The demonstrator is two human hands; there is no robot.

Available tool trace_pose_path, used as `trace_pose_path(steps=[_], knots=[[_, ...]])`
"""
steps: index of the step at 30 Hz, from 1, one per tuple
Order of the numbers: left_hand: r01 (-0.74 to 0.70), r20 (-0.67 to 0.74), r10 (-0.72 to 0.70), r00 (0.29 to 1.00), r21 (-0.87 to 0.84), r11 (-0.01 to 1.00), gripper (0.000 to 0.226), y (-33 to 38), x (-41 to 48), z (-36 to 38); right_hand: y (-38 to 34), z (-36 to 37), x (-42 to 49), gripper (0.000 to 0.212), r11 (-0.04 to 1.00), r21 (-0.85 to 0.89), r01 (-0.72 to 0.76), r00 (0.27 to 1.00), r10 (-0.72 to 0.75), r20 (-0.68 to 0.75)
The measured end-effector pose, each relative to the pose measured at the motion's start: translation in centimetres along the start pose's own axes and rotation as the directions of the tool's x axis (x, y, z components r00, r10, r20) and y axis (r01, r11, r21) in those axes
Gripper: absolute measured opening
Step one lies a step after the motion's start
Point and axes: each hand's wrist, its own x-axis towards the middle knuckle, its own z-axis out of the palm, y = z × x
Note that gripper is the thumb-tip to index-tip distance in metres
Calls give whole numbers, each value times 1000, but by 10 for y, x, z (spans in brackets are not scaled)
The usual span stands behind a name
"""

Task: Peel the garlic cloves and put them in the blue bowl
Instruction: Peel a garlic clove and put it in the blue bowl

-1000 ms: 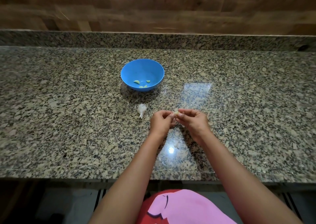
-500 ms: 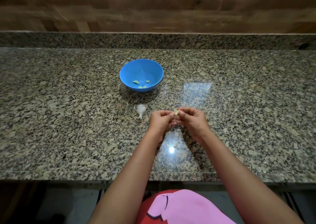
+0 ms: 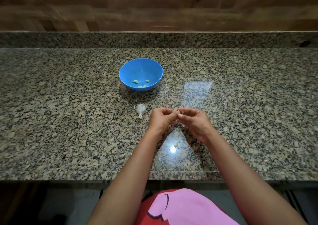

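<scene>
Head view: left hand [image 3: 160,120] and right hand [image 3: 194,120] pinch one garlic clove [image 3: 178,111] between them, fingertips closed on it. The blue bowl [image 3: 128,71] sits at eleven o'clock. Slick skin could let the clove slip onto the granite counter [image 3: 249,104].

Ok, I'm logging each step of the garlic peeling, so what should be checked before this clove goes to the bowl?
1. Garlic clove held by both hands: ok, left hand and right hand pinch it.
2. Clove fully peeled: cannot tell, fingers cover most of it.
3. Blue bowl upright, open: ok.
4. Room in bowl: ok, only four peeled cloves inside.
5. Path to bowl: ok, the garlic remainder lies left of it.
</scene>
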Motion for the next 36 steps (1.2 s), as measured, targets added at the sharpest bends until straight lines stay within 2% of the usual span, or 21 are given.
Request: trace_pose_path(steps=[8, 18, 26, 32, 36], knots=[[-21, 60, 18, 998, 48, 999, 17, 0, -1, -2, -9, -3, -2, 23, 991, -134, -25, 999, 29, 27], [25, 85, -18, 996, -82, 996, 10, 2, 0, -3, -9, -7, 0, 18, 997, -6, -73, 997, 73, 3], [47, 74, -38, 996, -121, 992, 17, 4, 2, -1, -11, -3, -2, 13, 998, -67, 17, 1000, -18, -4], [27, 96, -14, 995, -132, 991, 5, 8, 1, -1, -11, -1, -2, 18, 995, -85, 49, 999, -49, 0], [13, 105, 0, 994, -118, 993, 6, 7, 2, -1, -13, -1, -3, 20, 993, -108, 52, 999, -51, 11]])
